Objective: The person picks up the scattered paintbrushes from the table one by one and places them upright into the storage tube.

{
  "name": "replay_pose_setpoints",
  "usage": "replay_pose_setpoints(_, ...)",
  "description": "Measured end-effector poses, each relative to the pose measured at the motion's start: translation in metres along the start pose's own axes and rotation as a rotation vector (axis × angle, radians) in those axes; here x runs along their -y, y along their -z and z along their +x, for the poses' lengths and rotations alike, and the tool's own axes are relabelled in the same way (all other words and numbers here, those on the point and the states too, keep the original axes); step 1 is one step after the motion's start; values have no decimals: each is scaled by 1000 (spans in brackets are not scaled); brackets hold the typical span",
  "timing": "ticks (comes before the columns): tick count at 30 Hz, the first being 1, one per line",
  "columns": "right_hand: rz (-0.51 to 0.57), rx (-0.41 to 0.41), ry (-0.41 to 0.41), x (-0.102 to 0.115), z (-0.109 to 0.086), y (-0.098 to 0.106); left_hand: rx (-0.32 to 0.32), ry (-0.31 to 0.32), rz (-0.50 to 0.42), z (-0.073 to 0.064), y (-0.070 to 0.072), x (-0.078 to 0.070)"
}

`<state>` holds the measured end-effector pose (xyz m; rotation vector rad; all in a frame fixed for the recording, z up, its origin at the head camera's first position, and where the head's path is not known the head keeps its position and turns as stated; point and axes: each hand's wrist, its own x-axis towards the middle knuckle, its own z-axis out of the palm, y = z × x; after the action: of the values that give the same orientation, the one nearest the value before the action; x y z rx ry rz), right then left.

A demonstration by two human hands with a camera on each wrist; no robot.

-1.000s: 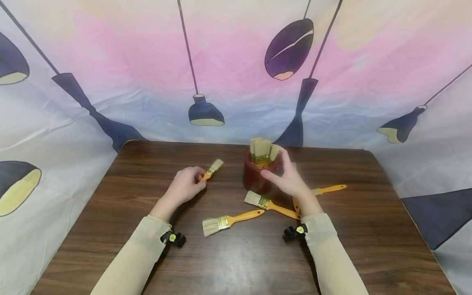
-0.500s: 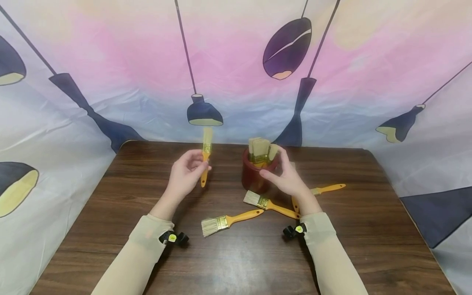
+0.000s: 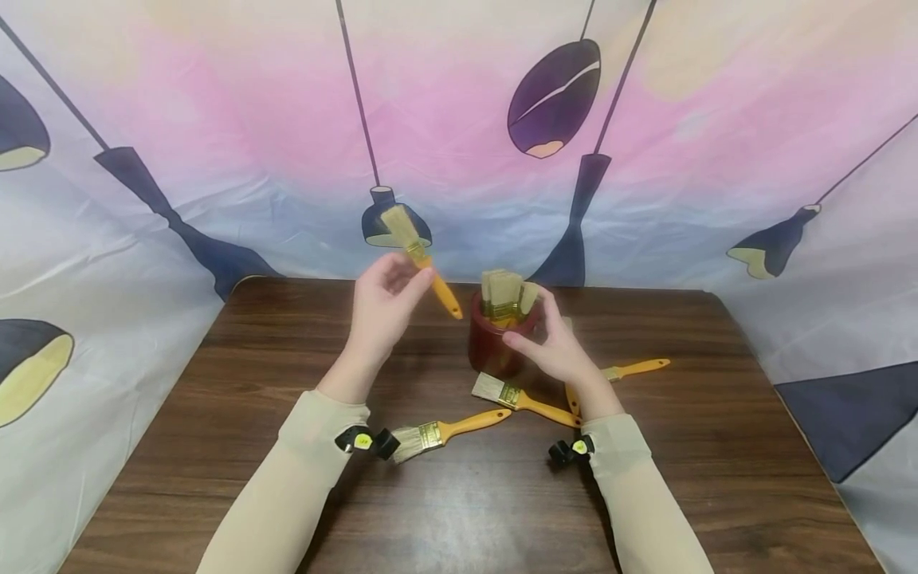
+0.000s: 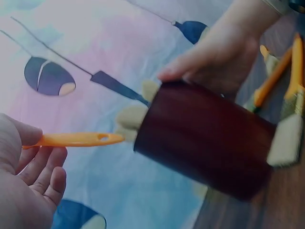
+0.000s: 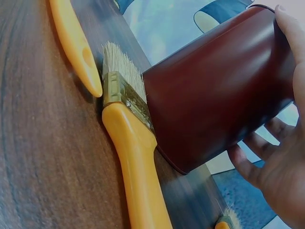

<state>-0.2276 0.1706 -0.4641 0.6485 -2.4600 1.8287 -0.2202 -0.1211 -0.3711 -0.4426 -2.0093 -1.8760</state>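
Observation:
Tilted in the air left of the dark red cup (image 3: 491, 351) is a paintbrush (image 3: 441, 293), bristles up and handle end toward the cup's mouth. My left hand (image 3: 380, 315) pinches it by its orange handle (image 4: 81, 139). Several paintbrushes (image 3: 504, 293) stand bristles up inside the cup. My right hand (image 3: 565, 351) holds the cup's right side, its thumb at the rim. The fingers curve round the far side, as the right wrist view also shows of this hand (image 5: 286, 167). The lower parts of the brushes in the cup are hidden.
Two paintbrushes, one in front (image 3: 476, 422) and one close to the cup (image 3: 548, 410), lie on the brown wooden table (image 3: 717, 478). Another brush (image 3: 645, 367) lies beyond the right wrist, with one more handle partly hidden there. A printed cloth (image 3: 445, 119) hangs behind the table.
My left hand has lifted the paintbrush off the table, bringing it up and right toward the cup and tilting its handle end that way. The right hand and cup stay in place.

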Motion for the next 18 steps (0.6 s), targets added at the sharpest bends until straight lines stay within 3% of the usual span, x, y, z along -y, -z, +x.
replay_pose_setpoints(4,1,5,-6,-1,0,0,31,-36,-51,9,-14,-9)
replay_pose_setpoints(7,2,6,-5,-1,0,0,56,-50,-31,13,-24,-11)
replay_pose_setpoints(14,-13,-3,-15,2,1,0,153,-90,239,14,-39,-6)
replay_pose_setpoints(18,-19,1,-10,1,2,-1,225,-85,314,10,-43,0)
